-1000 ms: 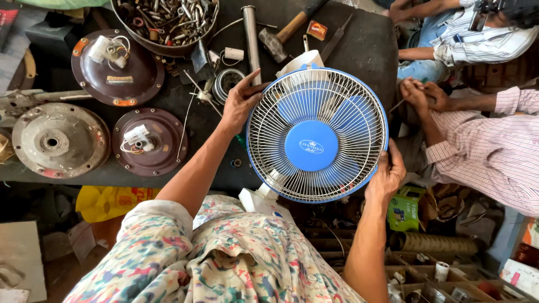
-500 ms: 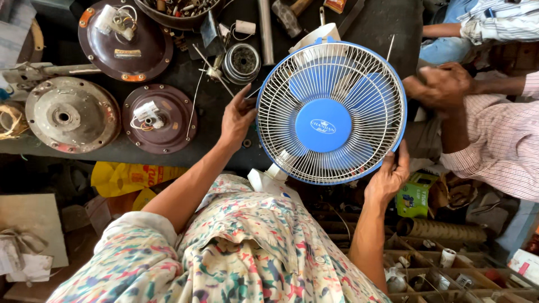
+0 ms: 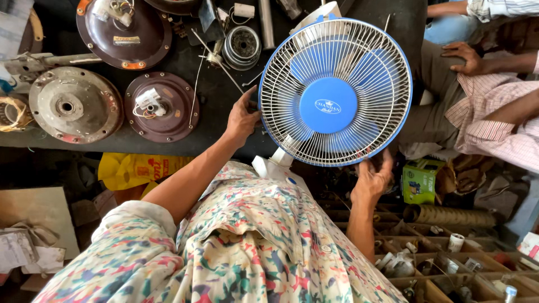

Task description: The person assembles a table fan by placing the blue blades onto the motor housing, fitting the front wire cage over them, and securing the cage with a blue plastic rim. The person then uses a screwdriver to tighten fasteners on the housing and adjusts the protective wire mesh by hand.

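Seen from the head camera, a person in a floral shirt holds one round blue table fan with a white wire guard (image 3: 336, 92) at centre right of the frame, the left hand (image 3: 242, 118) curled on its left rim and the right hand (image 3: 371, 178) cupping its lower right edge. The step in hand appears to be turning or positioning the fan; a firm two-handed hold seems needed next. Three round metal ceiling-fan motor housings (image 3: 76, 105) lie at upper left on one dark workbench (image 3: 213, 95).

The light was soft daylight, bright on the fan guard (image 3: 336, 92) and on the flowered shirt (image 3: 236, 247). The dark surface (image 3: 208, 101) showed little shadow. The lower left corner stayed dim. Focus was sharp, and the wide lens bent the edges slightly.
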